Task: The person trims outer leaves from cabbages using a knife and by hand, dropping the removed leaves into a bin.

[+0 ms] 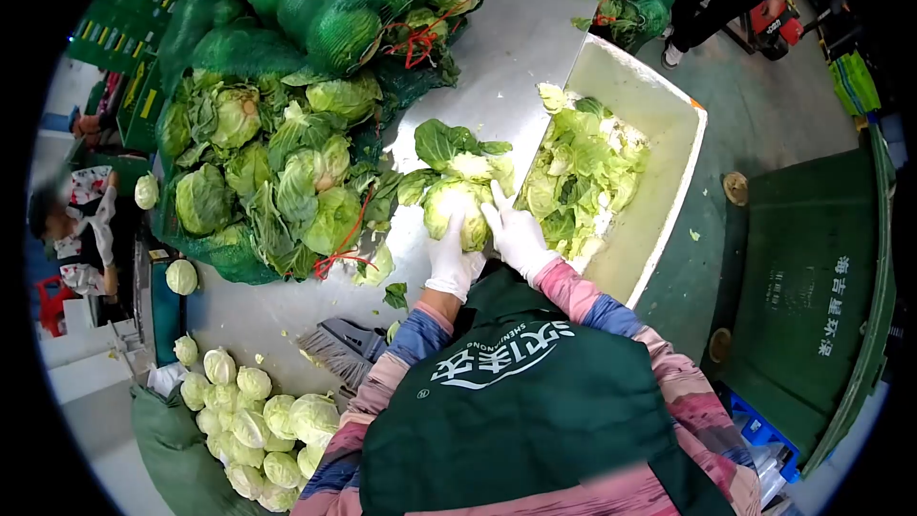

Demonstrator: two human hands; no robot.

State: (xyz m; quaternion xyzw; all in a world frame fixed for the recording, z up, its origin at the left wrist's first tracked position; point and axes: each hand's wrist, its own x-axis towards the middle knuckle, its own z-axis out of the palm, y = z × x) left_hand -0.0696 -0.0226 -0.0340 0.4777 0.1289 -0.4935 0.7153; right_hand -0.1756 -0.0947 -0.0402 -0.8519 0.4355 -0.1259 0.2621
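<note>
A green cabbage with loose outer leaves spread at its far side rests on the metal table. My left hand, in a white glove, grips its near side. At the right side of the same head, my right hand, also gloved, has its thumb and fingers against the outer leaves. Part of its grip is hidden by the leaves. Just right of it stands a pale bin with many torn leaves inside. Loose leaf pieces lie near my left wrist.
An opened green net sack of untrimmed cabbages lies left, with full net sacks behind. Pale trimmed cabbages are piled at lower left beside a grey brush. A large green bin stands right. Other people stand upper right and far left.
</note>
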